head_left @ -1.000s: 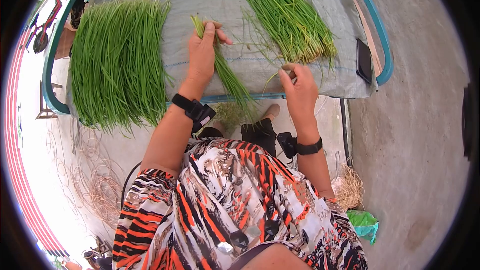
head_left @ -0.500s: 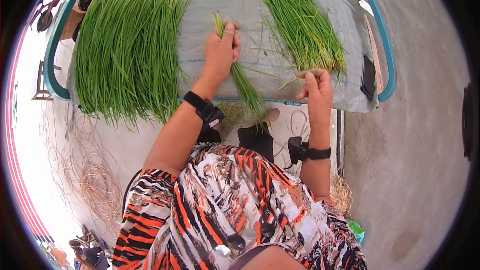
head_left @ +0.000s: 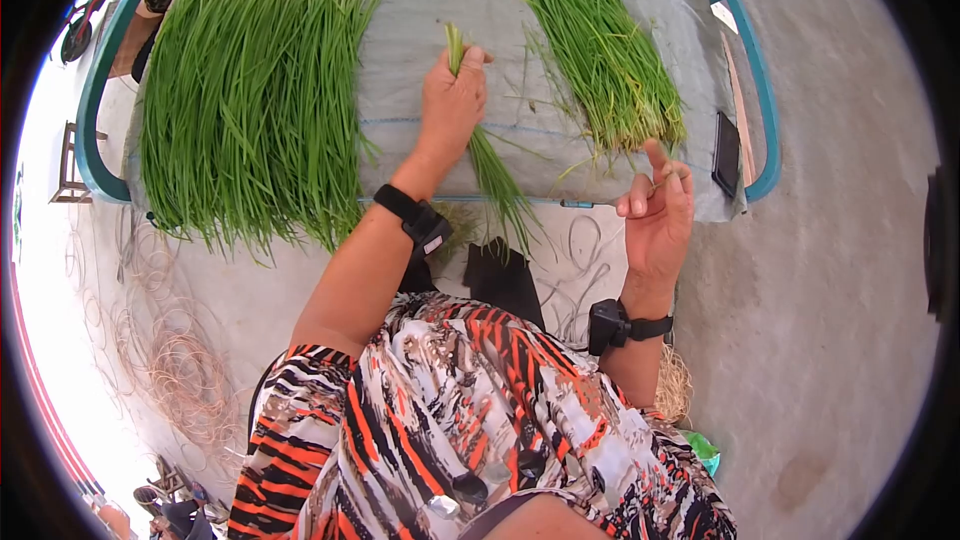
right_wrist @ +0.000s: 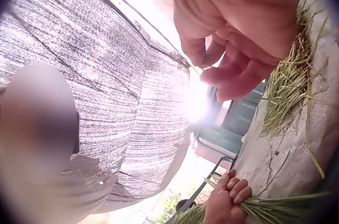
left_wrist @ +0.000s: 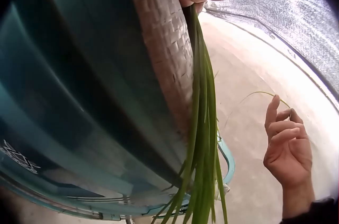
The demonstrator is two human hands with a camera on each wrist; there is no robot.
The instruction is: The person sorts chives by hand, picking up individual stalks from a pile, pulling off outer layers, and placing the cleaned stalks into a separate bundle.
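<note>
My left hand (head_left: 455,100) grips a small bunch of garlic chives (head_left: 490,175) over the cloth-covered table. Pale stem ends poke out above the fist, and the green blades hang past the table's front edge. To the right, in front of the table edge, my right hand (head_left: 660,220) is raised palm up with bent fingers. In the left wrist view a single thin chive blade (left_wrist: 259,92) arches from its fingertips, pinched there. Nearest to that hand lies a loose pile of chives (head_left: 600,50), yellowish stem ends toward me. A broad, neatly laid row of chives (head_left: 250,100) covers the left side.
A grey woven sheet (head_left: 430,0) covers the table, framed by a teal metal rail (head_left: 765,130). A black phone (head_left: 726,152) lies at the right front corner. Tangled straps (head_left: 190,370) and a straw-coloured bundle (head_left: 673,390) lie on the floor.
My right hand has drawn back toward me and right, away from the loose pile, and turned palm up with the thin blade. The left hand still grips its bunch, shifted slightly right in view.
</note>
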